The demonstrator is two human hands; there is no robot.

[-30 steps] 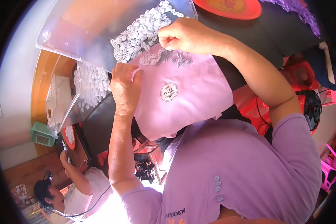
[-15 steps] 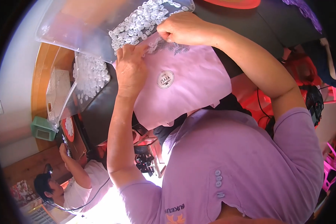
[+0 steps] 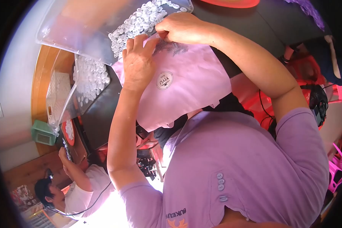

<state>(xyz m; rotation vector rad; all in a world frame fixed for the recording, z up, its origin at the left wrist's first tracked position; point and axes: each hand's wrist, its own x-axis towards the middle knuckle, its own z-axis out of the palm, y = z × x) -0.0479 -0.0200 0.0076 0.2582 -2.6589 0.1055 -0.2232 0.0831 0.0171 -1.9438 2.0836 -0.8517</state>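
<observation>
While the right hand (image 3: 181, 28) is curled, the half-open left hand (image 3: 138, 64) touches cloth (image 3: 186, 95).

One fisheye view looks steeply down from the wearer's head, nearest the purple shirt (image 3: 235, 152), with the left hand (image 3: 138, 62) and right hand (image 3: 184, 28) farther off, near the top; its wide sweep takes in a wall (image 3: 17, 79) at left.

Purple shirt (image 3: 239, 152), short sleeves (image 3: 295, 125)

The sleeves end above the elbows (image 3: 290, 93); left hand (image 3: 140, 62) and right hand (image 3: 184, 29) are bare. Four greyish-blue buttons (image 3: 220, 181) line the placket (image 3: 215, 190) at lower centre of the frame, above the open neckline (image 3: 231, 210). Dark lettering (image 3: 176, 213) and an orange emblem (image 3: 176, 224) sit on the shirt near the lower edge.
</observation>
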